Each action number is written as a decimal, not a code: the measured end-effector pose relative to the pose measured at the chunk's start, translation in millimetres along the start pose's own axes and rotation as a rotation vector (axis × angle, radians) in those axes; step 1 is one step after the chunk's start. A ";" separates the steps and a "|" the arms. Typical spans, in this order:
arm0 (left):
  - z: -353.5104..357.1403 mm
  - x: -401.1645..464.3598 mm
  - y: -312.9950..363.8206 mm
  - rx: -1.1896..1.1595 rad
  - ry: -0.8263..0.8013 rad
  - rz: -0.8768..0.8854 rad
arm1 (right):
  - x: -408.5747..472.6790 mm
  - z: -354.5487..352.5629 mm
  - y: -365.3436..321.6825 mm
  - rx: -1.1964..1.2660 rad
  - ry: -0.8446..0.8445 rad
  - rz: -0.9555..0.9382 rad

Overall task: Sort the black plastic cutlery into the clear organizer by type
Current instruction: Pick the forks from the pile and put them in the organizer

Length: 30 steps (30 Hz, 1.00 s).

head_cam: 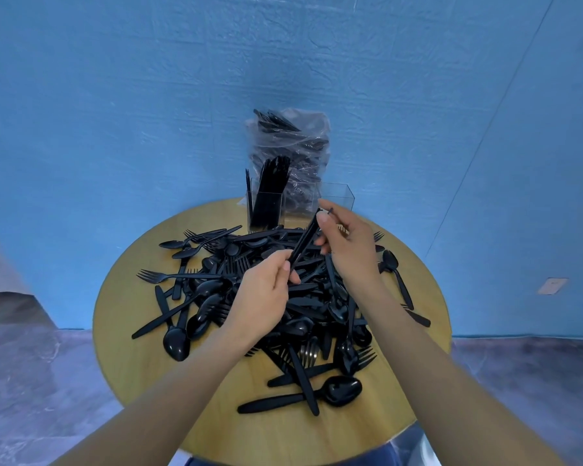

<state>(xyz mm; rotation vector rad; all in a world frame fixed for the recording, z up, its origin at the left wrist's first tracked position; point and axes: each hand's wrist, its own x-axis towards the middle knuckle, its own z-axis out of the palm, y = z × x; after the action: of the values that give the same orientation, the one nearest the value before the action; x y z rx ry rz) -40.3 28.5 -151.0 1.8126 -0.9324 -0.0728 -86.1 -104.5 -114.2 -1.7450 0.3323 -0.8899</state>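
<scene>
Above the cutlery pile (270, 297), both hands pinch one bundle (305, 238), left hand (263, 297) low, right hand (345, 245) high, organizer (337, 196) at twelve o'clock: light, stiff, slippery handles, likely best gripped mid-shaft.

1. A single wide-angle view is given, from head height.
2. It is aimed forward and down at a round table (142, 348), close by.
3. The wall (115, 95) fills the upper frame.
</scene>
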 end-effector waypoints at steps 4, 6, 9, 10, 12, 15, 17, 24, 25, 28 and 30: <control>-2.1 -3.3 1.1 -0.016 -0.014 0.002 | 5.5 7.4 1.6 0.040 0.028 0.044; -3.7 -3.4 -1.4 0.003 -0.043 0.011 | 9.0 11.6 2.5 0.042 0.036 0.047; -11.2 -2.0 -11.1 -0.018 -0.040 -0.011 | 13.8 17.0 4.6 0.031 -0.016 0.018; -15.1 -1.2 -15.2 -0.029 -0.019 -0.032 | 15.8 17.4 7.1 -0.012 -0.041 0.011; -24.9 1.0 -23.7 -0.043 0.040 -0.102 | 21.2 15.8 15.5 -0.165 -0.065 0.034; -38.6 5.2 -34.2 -0.036 0.117 -0.187 | 29.9 10.1 32.1 -0.461 -0.151 0.093; -43.4 8.5 -39.9 -0.044 0.136 -0.209 | 33.0 10.3 39.3 -0.616 -0.321 0.106; -43.7 10.1 -47.6 -0.010 0.148 -0.230 | 42.2 26.4 58.2 -0.958 -0.715 0.113; -43.3 9.8 -49.3 -0.014 0.148 -0.241 | 43.1 27.5 58.5 -0.972 -0.734 0.103; -42.3 9.3 -54.4 -0.011 0.149 -0.263 | 45.6 27.9 54.2 -0.983 -0.771 0.041; -42.1 9.0 -54.9 0.001 0.154 -0.261 | 47.4 27.7 54.2 -0.990 -0.785 -0.001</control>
<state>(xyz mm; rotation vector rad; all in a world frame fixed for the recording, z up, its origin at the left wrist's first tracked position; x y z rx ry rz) 15.7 63.4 -173.6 1.9034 -0.5844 -0.0945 -23.3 -134.1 -147.9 -2.8256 0.2469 0.0914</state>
